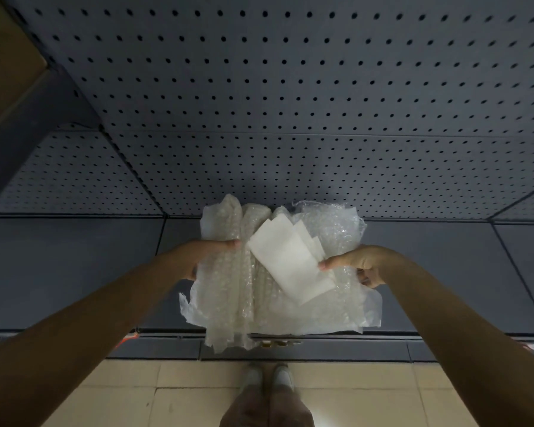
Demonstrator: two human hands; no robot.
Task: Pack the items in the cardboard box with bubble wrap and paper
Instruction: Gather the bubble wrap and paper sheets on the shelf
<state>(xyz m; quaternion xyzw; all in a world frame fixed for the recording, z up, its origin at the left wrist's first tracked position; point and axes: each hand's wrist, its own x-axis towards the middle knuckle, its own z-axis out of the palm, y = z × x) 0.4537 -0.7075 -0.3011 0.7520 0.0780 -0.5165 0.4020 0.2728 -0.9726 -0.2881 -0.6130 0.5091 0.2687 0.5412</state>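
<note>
Pegboard wall (290,97): dark grey perforated panels fill the upper part of the view, with solid grey panels of the same colour below them.
Floor (173,392): pale beige tiles along the bottom edge, with the person's trouser legs and light shoes (282,377) seen from above.
Brown surface (3,57): a tan, cardboard-coloured slab in the top left corner; what it belongs to cannot be told.
Bubble wrap (228,291): a large, crumpled clear bundle of several rolled and folded layers, held up in the air in front of the grey panels, between both hands; its lower edges hang loose.
Paper (287,263): folded white sheets lying tilted across the upper right of the bundle, touching the bubble wrap beneath.
Left hand (198,257): grip clenched on the left side of the bubble wrap, thumb lying across the top and fingers tucked underneath.
Right hand (361,266): grip grasping the right side of the bundle, thumb tip pressing the right edge of the paper, fingers curled below the wrap.
Cardboard box: not visible in this view, so where the bundle sits relative to it cannot be told.
</note>
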